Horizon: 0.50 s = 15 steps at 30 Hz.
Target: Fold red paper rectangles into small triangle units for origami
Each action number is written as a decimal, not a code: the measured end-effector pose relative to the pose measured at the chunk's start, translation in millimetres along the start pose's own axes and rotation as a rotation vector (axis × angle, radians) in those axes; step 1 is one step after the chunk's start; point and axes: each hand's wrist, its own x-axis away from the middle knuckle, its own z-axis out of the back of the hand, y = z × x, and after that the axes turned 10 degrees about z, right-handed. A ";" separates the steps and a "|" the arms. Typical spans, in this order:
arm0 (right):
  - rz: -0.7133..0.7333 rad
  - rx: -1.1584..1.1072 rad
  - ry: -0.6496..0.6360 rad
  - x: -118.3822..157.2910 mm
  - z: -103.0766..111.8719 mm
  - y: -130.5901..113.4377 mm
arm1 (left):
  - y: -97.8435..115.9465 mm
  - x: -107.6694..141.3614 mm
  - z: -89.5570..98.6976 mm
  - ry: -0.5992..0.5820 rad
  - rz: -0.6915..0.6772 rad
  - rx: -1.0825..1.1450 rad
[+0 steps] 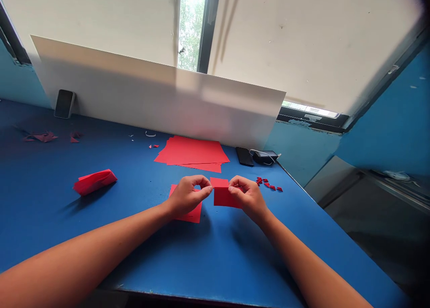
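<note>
One blue table [43, 218], one white board [151, 97] beyond the hands and one stack of red paper [191, 153] just past them were seen. One red paper piece [221, 195] was pinched between the half-closed left hand [186, 196] and right hand [247, 198], with one red sheet [193, 214] partly covered by the left hand. One folded red bundle [95, 181] was seen well left of that hand, and several red scraps [268, 184] just beyond the right hand.

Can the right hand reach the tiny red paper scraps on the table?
Probably yes: the right hand sits beside the tiny red paper scraps with nothing between, though it is pinching a red paper piece.
</note>
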 end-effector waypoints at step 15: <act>0.093 0.034 -0.091 3.5 -14.6 -10.4 | 0.6 3.6 -5.8 -0.112 -0.009 0.076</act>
